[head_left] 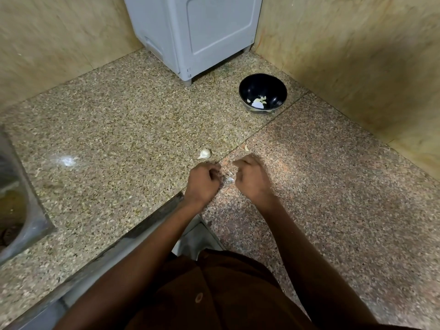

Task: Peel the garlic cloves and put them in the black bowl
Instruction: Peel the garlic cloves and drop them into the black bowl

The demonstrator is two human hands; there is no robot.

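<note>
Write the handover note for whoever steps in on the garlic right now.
Left hand and right hand: fingers curled, close together low over the counter; motion blur hides what each holds.
A small white piece shows between them.
Unpeeled garlic lies just beyond the left hand.
Black bowl, far right, holds some pale pieces.
Left: peel the rest, move cloves to the bowl.
</note>
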